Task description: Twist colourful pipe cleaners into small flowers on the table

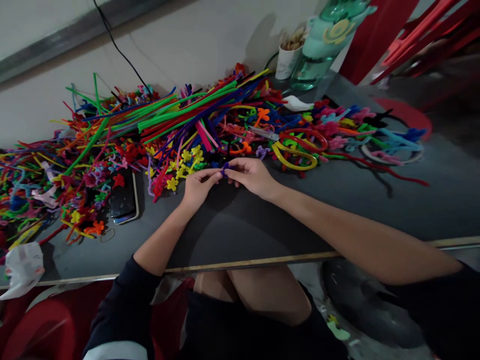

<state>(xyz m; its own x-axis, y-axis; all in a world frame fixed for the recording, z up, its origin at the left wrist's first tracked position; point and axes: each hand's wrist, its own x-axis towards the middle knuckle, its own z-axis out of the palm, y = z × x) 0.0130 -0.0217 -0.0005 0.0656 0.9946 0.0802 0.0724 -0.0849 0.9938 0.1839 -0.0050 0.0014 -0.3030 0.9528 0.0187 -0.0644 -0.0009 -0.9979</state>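
Between the fingertips of both hands is a small dark purple pipe cleaner piece (225,169), bent into a compact shape. My left hand (200,186) pinches it from the left with thumb and forefinger. From the right, my right hand (253,176) grips it with thumb and fingers, which partly cover it. Just beyond the hands lie yellow pipe cleaner flowers (187,161). Scissors with red and yellow handles (294,155) rest to the right of my right hand, beside a small lilac twisted piece (261,152).
A long heap of coloured pipe cleaners (180,112) lines the wall side of the dark table (255,230). A phone (125,200) lies at left, near crumpled white plastic (24,267). At the back right stand a paper cup (288,60) and a green bottle (317,55).
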